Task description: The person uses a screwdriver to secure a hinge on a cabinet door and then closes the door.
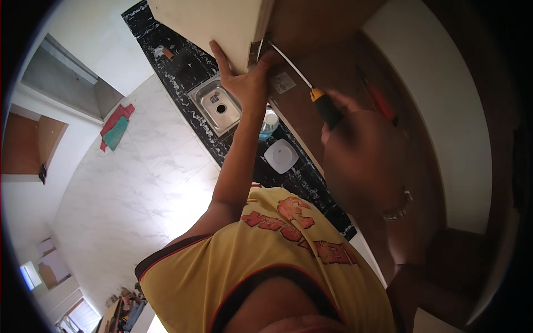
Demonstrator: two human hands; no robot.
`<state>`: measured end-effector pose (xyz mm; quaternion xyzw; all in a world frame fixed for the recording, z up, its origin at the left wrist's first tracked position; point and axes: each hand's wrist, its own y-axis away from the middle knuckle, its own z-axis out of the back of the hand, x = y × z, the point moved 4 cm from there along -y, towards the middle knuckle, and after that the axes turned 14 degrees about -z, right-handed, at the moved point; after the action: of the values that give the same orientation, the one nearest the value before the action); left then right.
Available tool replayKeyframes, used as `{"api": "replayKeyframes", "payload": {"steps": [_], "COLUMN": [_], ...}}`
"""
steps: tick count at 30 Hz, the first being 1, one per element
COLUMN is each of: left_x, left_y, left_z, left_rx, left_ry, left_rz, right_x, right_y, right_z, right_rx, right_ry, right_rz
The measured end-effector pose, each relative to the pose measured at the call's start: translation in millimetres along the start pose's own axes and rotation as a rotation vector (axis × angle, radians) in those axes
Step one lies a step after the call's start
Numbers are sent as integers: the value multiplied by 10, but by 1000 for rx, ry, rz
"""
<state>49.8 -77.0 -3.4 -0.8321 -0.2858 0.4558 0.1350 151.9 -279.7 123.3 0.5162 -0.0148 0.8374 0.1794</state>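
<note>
My right hand (361,150), partly blurred, is closed round the black and yellow handle of a screwdriver (300,73). Its long metal shaft points up and to the left, and the tip is at or close to a metal hinge (255,53) on a cream cabinet door (214,25). With my left hand (248,83) I hold the lower edge of that door, one finger stretched along its face and the others near the hinge. Whether the tip sits in a screw is too small to make out.
A red-handled tool (380,102) lies on the brown cabinet surface (333,61) to the right. Below is a black marbled counter (186,75) with a steel sink (214,119), a white lid-like item (281,156) and a clear container (269,122). Red and green cloths (116,127) lie on the floor.
</note>
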Motion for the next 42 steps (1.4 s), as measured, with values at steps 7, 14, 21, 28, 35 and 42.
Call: {"api": "replayKeyframes", "payload": {"steps": [7, 14, 21, 28, 35, 42], "left_x": [79, 113, 402, 437, 393, 257], "left_y": [-40, 17, 103, 87, 80, 47], "left_z": [62, 15, 322, 383, 339, 293], "left_rx": [10, -1, 260, 461, 266, 234], "left_ry": [-48, -67, 419, 325, 135, 156], "left_rz": [-76, -97, 92, -124, -74, -62], "right_x": [310, 17, -133, -350, -221, 130], "right_y": [129, 7, -19, -122, -70, 105], "right_z": [24, 91, -31, -54, -69, 68], "right_rx": [-374, -328, -278, -382, 161, -339], "right_ry": [949, 477, 394, 614, -399, 872], "right_rz": [429, 427, 174, 451, -424, 372]}}
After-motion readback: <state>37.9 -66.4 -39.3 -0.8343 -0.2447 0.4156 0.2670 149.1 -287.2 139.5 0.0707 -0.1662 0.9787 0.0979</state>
